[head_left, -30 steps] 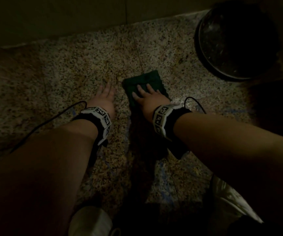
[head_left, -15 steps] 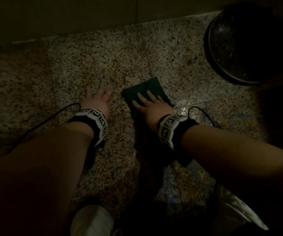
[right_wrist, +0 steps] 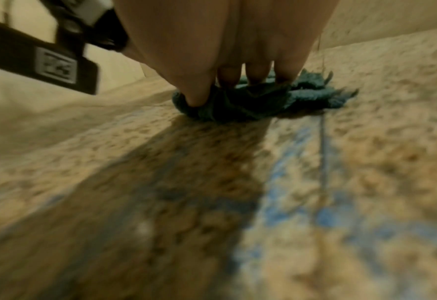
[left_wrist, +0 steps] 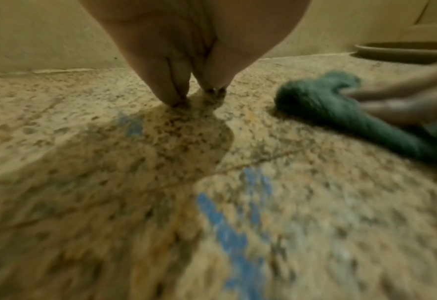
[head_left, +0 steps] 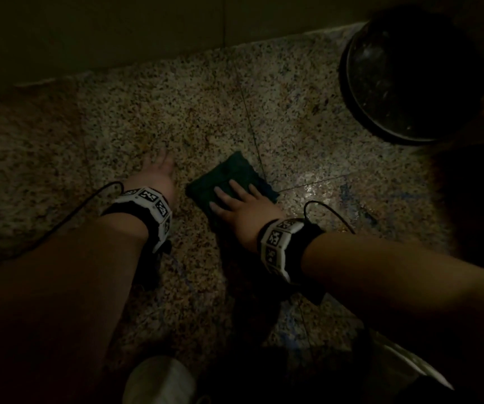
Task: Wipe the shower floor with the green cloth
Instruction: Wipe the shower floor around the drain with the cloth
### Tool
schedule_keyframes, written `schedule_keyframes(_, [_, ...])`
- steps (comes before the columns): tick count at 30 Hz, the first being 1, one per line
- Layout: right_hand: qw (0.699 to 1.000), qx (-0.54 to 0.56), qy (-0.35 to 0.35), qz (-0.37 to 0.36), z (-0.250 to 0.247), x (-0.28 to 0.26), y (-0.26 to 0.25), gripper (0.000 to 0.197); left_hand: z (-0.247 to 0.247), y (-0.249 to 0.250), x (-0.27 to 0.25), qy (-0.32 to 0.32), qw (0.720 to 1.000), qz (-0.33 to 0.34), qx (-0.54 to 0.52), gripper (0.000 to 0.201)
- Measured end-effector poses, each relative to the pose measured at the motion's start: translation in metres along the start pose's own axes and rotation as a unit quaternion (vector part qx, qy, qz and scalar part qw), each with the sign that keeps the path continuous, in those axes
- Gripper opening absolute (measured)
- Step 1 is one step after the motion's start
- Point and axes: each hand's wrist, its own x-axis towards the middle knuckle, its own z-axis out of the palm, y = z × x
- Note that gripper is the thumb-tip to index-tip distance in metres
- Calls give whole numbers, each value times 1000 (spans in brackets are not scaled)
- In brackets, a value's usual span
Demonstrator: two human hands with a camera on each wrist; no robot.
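The green cloth (head_left: 233, 177) lies folded on the speckled granite shower floor (head_left: 176, 106), near a tile joint. My right hand (head_left: 236, 198) presses flat on the cloth with straight, spread fingers. In the right wrist view those fingers (right_wrist: 196, 89) push down into the bunched cloth (right_wrist: 302, 91). My left hand (head_left: 159, 170) rests flat on the bare floor just left of the cloth, holding nothing. From the left wrist, its fingertips (left_wrist: 171, 91) touch the stone, and the cloth (left_wrist: 322, 103) lies to the right under blurred fingers.
A dark round basin (head_left: 410, 80) stands at the far right by the wall (head_left: 118, 33), which runs along the floor's far edge. A wet sheen (head_left: 316, 185) and blue marks (left_wrist: 227, 223) show on the floor. My white shoes (head_left: 159, 380) are below.
My right hand has slid the cloth a little toward me along the floor. The left hand stays planted on the stone.
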Motion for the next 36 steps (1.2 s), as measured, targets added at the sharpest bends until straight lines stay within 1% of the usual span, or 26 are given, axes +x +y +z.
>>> schedule_keyframes(3, [1000, 6, 5, -2, 1, 1, 0, 66, -5, -1, 1, -2, 1000, 0, -5, 75])
schedule_keyframes(5, [1000, 2, 9, -4, -2, 3, 1, 65, -5, -3, -3, 4, 999, 6, -32, 68])
schedule_keyframes(7, [1000, 0, 10, 0, -7, 8, 2, 66, -2, -5, -9, 31, 998, 17, -52, 62])
schedule_keyframes(8, [1000, 0, 7, 2, -13, 12, 1, 67, -1, -7, -13, 48, 997, 21, -56, 62])
schedule_keyframes(10, [1000, 8, -6, 8, -30, 25, -4, 69, 1, -10, -16, 64, 996, 11, -60, 63])
schedule_keyframes(14, [999, 39, -15, 23, -63, 50, -13, 67, 3, -19, -18, 98, 990, -39, -89, 63])
schedule_keyframes(17, [999, 29, -15, 16, -62, 49, -15, 68, 2, -22, -25, 90, 989, -58, -99, 65])
schedule_keyframes(20, [1000, -4, -28, -11, -46, 38, -15, 70, -4, -22, -29, 83, 989, -64, -100, 69])
schedule_keyframes(22, [998, -32, -35, -38, -32, 30, -16, 69, -5, -24, -31, 84, 990, -48, -101, 68])
schedule_keyframes(24, [998, -38, -29, -50, -22, 20, -13, 62, -4, -25, -27, 96, 991, -9, -92, 66])
schedule_keyframes(26, [999, -9, 5, -45, -23, 7, -7, 59, 0, -24, -23, 108, 991, 35, -74, 65])
schedule_keyframes(29, [991, 25, 129, 3, -36, -12, 18, 54, 11, -11, -18, 116, 990, 73, -4, 60])
schedule_keyframes(30, [988, 23, 152, 28, -41, -16, 33, 54, 15, -4, -18, 117, 989, 88, 29, 59])
schedule_keyframes(32, [984, 14, 146, 101, -45, -20, 64, 58, 24, 12, -18, 107, 985, 107, 81, 59])
schedule_keyframes(34, [979, 34, 110, 171, -37, -19, 88, 63, 35, 30, -25, 105, 981, 105, 128, 63])
schedule_keyframes(36, [974, 54, 74, 206, -21, -15, 98, 66, 51, 45, -35, 118, 972, 104, 174, 70])
